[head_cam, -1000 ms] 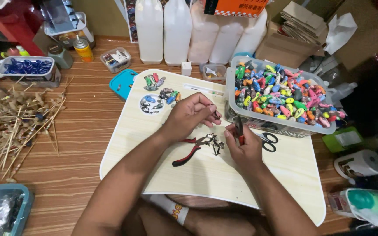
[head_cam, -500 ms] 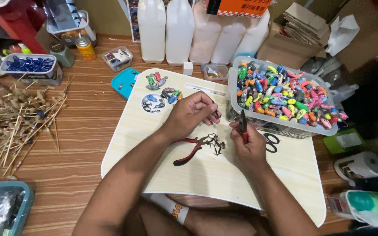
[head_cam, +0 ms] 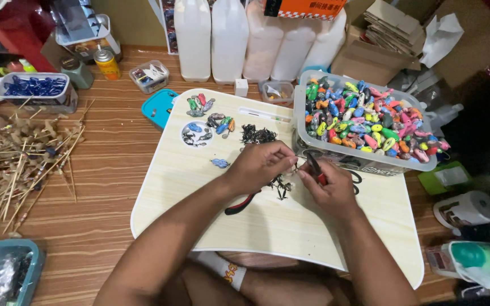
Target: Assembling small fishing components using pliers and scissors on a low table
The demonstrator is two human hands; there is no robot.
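Bundle of thin wooden sticks (head_cam: 15, 161) far left on wooden floor, lap tray (head_cam: 211, 226) centre, left hand (head_cam: 259, 165) fingers pinched on tiny dark hook piece, touching right hand (head_cam: 329, 187) closed around red-handled pliers (head_cam: 315, 168), clear bin of coloured lures (head_cam: 364, 122) just right.

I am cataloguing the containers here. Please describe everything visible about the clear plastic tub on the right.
The clear rectangular plastic tub sits upright on the pale wooden lap board, at its right rear part, without a lid. It is heaped with small multicoloured lure-like pieces: pink, green, blue, orange. Its near wall stands just behind the right hand; whether they touch is unclear.
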